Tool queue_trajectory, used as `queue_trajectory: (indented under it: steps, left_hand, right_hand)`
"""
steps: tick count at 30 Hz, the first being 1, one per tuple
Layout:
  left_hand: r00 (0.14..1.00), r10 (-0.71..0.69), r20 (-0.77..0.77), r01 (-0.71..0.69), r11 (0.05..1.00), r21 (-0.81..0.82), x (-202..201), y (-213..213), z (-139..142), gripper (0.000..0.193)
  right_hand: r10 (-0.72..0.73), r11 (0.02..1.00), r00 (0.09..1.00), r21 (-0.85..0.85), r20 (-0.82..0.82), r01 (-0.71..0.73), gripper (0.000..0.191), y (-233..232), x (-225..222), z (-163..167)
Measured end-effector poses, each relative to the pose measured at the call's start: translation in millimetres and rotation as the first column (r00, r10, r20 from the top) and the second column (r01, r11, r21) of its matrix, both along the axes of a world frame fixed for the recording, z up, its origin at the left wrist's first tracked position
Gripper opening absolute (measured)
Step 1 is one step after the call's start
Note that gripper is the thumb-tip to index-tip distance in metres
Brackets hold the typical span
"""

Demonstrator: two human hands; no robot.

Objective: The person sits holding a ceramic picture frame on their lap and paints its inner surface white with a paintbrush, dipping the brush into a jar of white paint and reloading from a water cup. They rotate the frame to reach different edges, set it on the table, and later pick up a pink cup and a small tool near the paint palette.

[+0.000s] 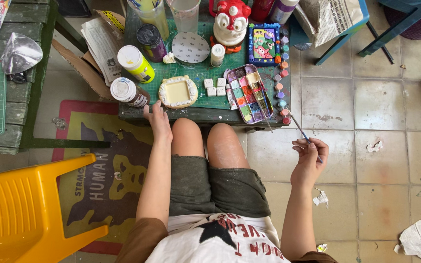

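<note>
A thin brush (302,131) is pinched in the fingers of the right hand (309,156), which is held off the table's right corner, above the tiled floor (381,117). The brush's long axis runs diagonally, its tip directed up and left toward the palette (248,93). The palette lies up and left of the right hand, at the right front of the table (191,115), with its long side angled slightly. The right hand is the nearer one to it.

The left hand (158,121) is laid flat on the table's front edge, fingers loosely spread, nothing gripped. Just beyond it lies a small cream frame (178,92) on the green mat (198,73).

The palette wells are filled with paint of many colours. A strip of small paint pots (281,78) runs along the table's right edge. Two capped bottles (131,78) lie tilted at the left. The contents of two clear cups (171,14) at the back cannot be determined.
</note>
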State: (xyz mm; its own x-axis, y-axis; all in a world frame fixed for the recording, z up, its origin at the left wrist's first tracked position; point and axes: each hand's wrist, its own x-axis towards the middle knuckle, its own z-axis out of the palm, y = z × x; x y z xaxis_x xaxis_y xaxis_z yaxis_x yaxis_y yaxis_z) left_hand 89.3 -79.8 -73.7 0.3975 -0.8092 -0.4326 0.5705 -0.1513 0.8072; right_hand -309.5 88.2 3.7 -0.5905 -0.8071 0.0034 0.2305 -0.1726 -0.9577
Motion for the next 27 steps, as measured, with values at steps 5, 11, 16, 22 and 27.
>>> queue_trajectory:
  steps: [5,11,16,22,27]
  left_hand:
    - [0.972,0.016,0.233,0.023,0.986,-0.164,-13.5,38.4,10.3,0.072]
    - [0.846,-0.045,0.532,0.274,0.892,-0.36,-61.5,57.8,25.9,0.038]
    - [0.841,-0.207,0.5,0.446,0.787,-0.426,-105.5,-2.6,51.2,0.035]
    - [0.861,-0.084,0.502,0.372,0.777,-0.508,-105.9,-95.1,60.8,0.034]
    - [0.903,-0.2,0.379,0.348,0.858,-0.378,-88.1,-114.5,33.7,0.029]
  right_hand:
    - [-0.031,0.999,0.997,0.015,-0.073,0.032,0.01,2.5,2.6,-6.7]
    - [0.089,0.995,0.996,-0.042,-0.026,-0.09,0.017,-21.8,19.1,11.7]
    - [0.281,0.958,0.909,0.036,-0.309,-0.284,0.015,-90.2,48.6,75.0]
    - [0.409,0.837,0.703,-0.066,-0.582,-0.543,0.024,-229.9,124.3,159.0]
    - [0.448,0.745,0.362,0.117,-0.818,-0.657,0.021,-374.1,214.2,165.6]
